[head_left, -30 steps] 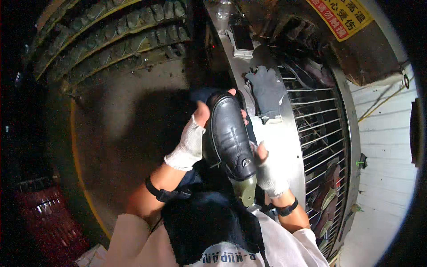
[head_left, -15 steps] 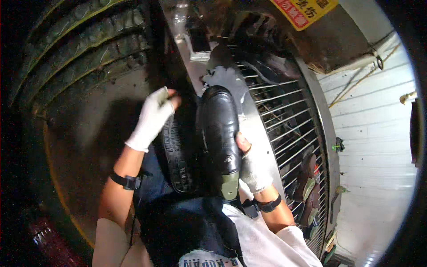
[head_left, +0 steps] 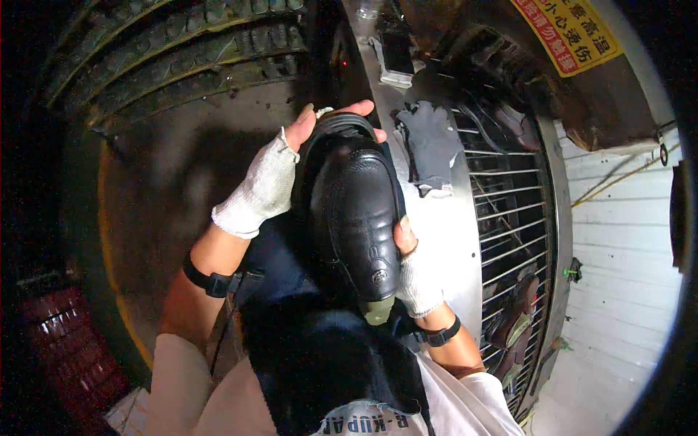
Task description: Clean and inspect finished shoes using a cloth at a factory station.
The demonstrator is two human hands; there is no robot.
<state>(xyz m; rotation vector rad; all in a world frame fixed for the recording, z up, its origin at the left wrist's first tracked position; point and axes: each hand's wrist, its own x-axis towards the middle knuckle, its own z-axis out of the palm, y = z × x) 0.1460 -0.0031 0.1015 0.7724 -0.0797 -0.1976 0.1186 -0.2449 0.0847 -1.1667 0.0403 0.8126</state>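
A black leather shoe upper is stretched over a greenish last, toe pointing away from me. My right hand, in a white fingerless glove, grips its right side, thumb on the leather. Behind and beyond the toe lies a black sole, its rim curving around the toe and along the left side. My left hand, gloved the same way, is closed over the sole's far end, fingertips showing at its far right. Whether the sole touches the upper's underside is hidden.
On the metal ledge to the right lie a grey glove and a dark block with a pale rim. Beyond is a wire rack with brown shoes. Racks of dark shoe parts stand far left; a yellow warning sign hangs top right.
My left hand, empty before, has moved right and taken hold of the sole at the toe. The sole has gone from beside the shoe to behind it. My view has shifted left.
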